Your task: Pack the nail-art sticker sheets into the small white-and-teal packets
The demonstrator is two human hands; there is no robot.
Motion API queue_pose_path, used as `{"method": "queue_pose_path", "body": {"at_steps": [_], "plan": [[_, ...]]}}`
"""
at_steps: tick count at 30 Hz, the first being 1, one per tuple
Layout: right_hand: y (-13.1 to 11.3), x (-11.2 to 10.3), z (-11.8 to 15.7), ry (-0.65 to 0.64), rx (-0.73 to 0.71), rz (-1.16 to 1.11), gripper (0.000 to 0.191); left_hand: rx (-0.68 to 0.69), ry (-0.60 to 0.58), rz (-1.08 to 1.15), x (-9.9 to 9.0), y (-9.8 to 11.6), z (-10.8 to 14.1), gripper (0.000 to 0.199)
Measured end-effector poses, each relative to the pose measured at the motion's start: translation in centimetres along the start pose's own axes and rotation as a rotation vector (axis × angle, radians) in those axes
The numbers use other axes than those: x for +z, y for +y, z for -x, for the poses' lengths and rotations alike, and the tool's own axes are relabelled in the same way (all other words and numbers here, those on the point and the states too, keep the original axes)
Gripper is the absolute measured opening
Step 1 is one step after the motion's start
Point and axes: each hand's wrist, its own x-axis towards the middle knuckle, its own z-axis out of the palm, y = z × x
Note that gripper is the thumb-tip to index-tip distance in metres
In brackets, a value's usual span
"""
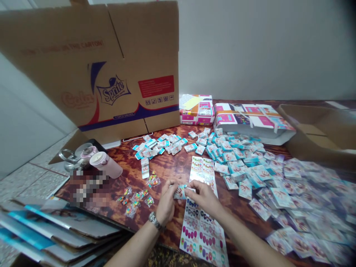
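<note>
- Two hands visible from my head camera: left hand [167,203] and right hand [204,198], both held low over the wood-grain counter [164,168]
- Grip status: both clenched, fingertips [174,183] pinching one small printed packet [180,192], white and blue with a red mark, from opposite ends
- Packet position: directly above a long printed sheet [202,233] of coloured ovals, which lies flat beneath the right hand and runs toward me
- Left wrist: metal wristwatch [155,221] fitted
- Right of the sheet: large spread of loose packets [230,159] bearing matching print, reaching the right side of the counter
- Beyond the hands: smaller heap of packets [158,146]
- Left of the hands: clear bags [132,203] of colourful small pieces, with a pink-and-white flask [105,164] farther left
- Far edge: upright Sprite carton [91,66] and pink wrapped bundles [251,120]
- Lower left: stack of flat printed cardboard [55,230]
</note>
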Motion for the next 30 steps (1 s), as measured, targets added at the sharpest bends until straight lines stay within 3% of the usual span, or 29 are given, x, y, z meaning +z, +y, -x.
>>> {"method": "queue_pose_path", "body": {"at_steps": [3,6,8,12,18,24,30], "plan": [[0.7,0.1,-0.1,-0.074,0.093,-0.184,0.023,0.126,0.05,-0.19,-0.3,0.2,-0.1,0.021],[1.6,0.0,-0.1,-0.044,0.122,-0.211,0.024,0.341,0.044,-0.555,-0.9,0.5,0.2,0.019],[2.1,-0.1,-0.1,-0.015,0.135,-0.206,0.025,0.404,-0.066,-0.738,-1.5,0.7,0.4,0.022],[2.4,-0.3,-0.2,-0.021,0.104,-0.163,0.025,0.49,-0.264,-0.972,-2.3,0.4,0.9,0.049],[0.8,-0.8,0.2,-0.121,-0.046,-0.044,0.019,0.548,-0.271,-1.124,-2.3,-0.9,1.1,0.052],[0.4,-1.8,0.6,-0.273,-0.017,-0.083,0.022,0.622,-0.243,-1.24,-2.3,-0.7,1.3,0.057],[0.2,-0.7,1.0,-0.101,0.007,-0.094,0.01,0.697,-0.22,-1.307,-1.7,-0.3,1.5,0.053]]}}
